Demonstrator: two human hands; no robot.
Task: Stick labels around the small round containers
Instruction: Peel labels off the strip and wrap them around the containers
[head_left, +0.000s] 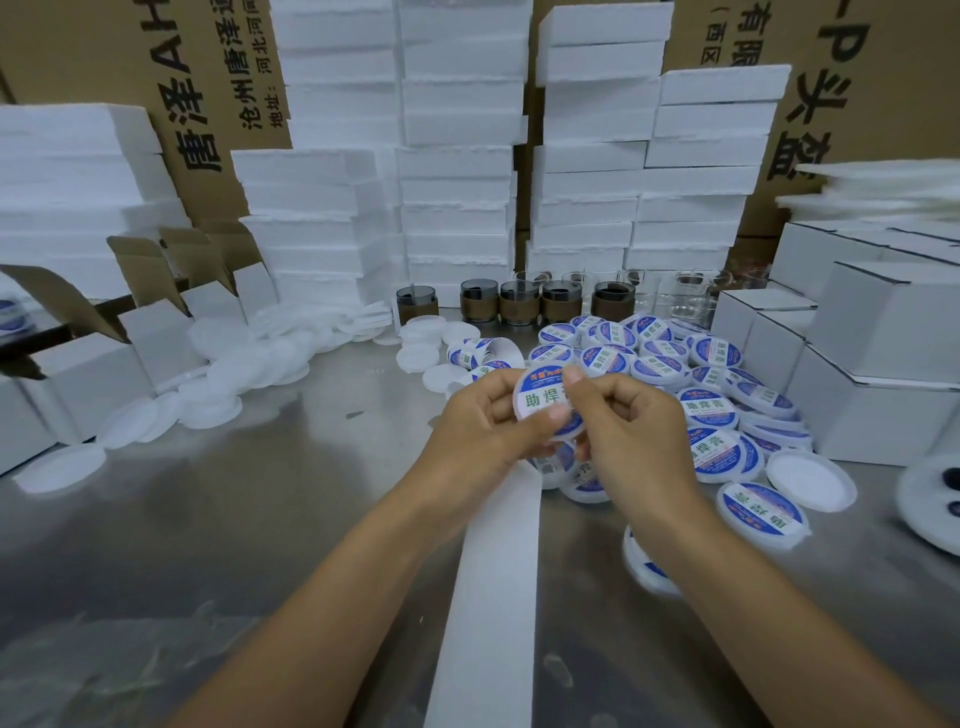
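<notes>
— Though walled on three sides, any open room on the worktop (208, 519)?
— Bare steel near and left of centre only. Hemmed at the back by foam block stacks (457, 171) against printed cartons (208, 78), on the right by white boxes (883, 338), on the left by more boxes with flaps up (156, 338).
— Across the bare part?
— One white backing strip (493, 597), running from mid-worktop to the near edge of view.
— Counts?
— Five dark cups with brown bands (519, 306) in a row before the foam; clear glasses (685, 296) beside them, too blurred to count. Labelled containers (717, 410) heaped right of centre, too overlapped to count; plain white lids (234, 374) spilled on the left, likewise.
— And the grasp?
— Left hand (483, 421) gripping one small round container (545, 402), thumb on its label face; right hand (623, 415) pinching its far rim. Held up above the strip, just beside the heap.
</notes>
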